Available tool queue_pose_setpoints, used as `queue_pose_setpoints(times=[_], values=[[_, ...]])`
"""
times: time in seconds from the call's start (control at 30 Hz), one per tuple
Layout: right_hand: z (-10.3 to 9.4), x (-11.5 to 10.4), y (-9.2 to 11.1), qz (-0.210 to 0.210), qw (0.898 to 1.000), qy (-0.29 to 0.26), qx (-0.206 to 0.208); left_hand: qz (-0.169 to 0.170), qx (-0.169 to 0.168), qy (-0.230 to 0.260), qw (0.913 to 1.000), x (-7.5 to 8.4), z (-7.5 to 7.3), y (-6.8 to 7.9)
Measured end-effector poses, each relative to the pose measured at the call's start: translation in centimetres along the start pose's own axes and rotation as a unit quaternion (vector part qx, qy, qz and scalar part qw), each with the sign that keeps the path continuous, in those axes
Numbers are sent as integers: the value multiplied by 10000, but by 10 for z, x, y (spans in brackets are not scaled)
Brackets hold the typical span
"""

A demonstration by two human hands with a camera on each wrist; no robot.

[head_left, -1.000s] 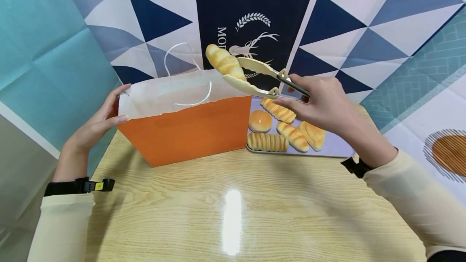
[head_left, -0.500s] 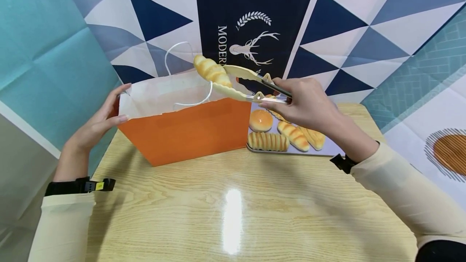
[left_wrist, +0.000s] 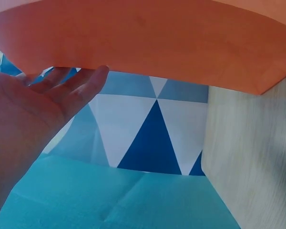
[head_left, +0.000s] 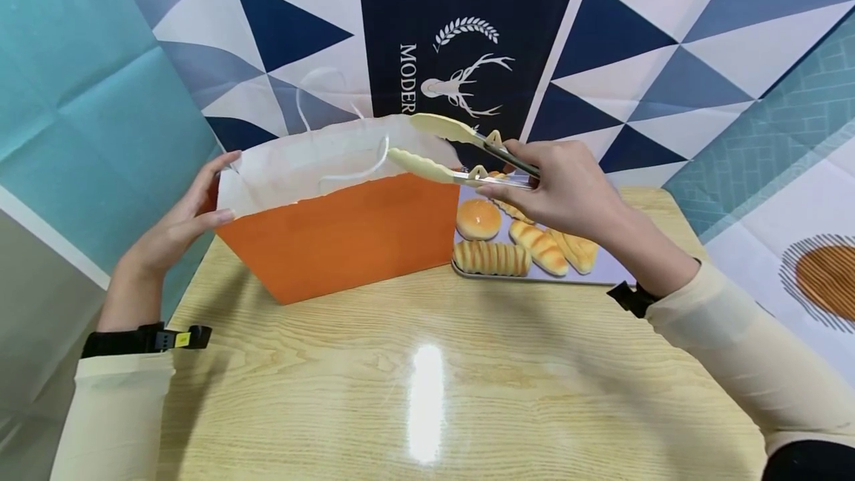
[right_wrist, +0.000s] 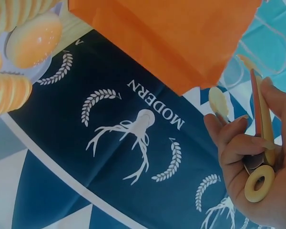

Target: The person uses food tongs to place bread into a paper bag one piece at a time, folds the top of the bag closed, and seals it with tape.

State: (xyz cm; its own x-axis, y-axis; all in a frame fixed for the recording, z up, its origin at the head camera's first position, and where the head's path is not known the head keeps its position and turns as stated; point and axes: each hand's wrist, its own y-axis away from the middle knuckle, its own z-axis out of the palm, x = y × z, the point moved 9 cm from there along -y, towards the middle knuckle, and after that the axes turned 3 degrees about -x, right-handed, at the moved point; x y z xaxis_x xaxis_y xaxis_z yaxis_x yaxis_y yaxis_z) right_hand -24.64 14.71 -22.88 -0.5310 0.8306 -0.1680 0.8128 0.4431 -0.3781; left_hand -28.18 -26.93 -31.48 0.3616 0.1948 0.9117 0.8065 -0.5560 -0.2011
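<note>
An orange paper bag [head_left: 354, 236] with a white inside and white cord handles stands on the table, its mouth upward. My left hand [head_left: 177, 225] holds the bag's left end, thumb at the near rim and fingers at the far corner. In the left wrist view the left hand [left_wrist: 43, 105] has its fingertips against the orange wall. My right hand [head_left: 561, 184] grips food tongs [head_left: 497, 147] with cream tips and metal arms. The tips are spread over the bag's right end with nothing between them. Right wrist view: the right hand [right_wrist: 252, 152] is wrapped around the tongs [right_wrist: 264, 129].
A lilac tray [head_left: 608, 269] right of the bag bears several breads, among them a round bun [head_left: 478, 220], a ridged roll [head_left: 490, 259] and a striped roll [head_left: 538, 247]. The wooden table [head_left: 347, 377] extends in front. A patterned cloth wall [head_left: 300, 13] rises behind.
The tongs moved left and down over the bag, and their tips parted. The twisted bread roll they held has dropped out of sight into the bag. My left hand stayed put.
</note>
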Motion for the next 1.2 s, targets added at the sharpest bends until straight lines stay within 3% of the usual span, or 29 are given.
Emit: queue_pose_setpoints(times=[0.3,0.63,0.93,1.2], values=[[-16,10,22,19,9991,58,418,188,-4,168,9997,3,-1,1],[-26,48,76,476,9974,270,473,126,6,130,9998,3,0,0],[3,81,113,1014,9947,178,7,149,14,135,9998,1,0,1],[45,92,130,1069,9929,52,-526,154,25,133,9998,1,1,1]])
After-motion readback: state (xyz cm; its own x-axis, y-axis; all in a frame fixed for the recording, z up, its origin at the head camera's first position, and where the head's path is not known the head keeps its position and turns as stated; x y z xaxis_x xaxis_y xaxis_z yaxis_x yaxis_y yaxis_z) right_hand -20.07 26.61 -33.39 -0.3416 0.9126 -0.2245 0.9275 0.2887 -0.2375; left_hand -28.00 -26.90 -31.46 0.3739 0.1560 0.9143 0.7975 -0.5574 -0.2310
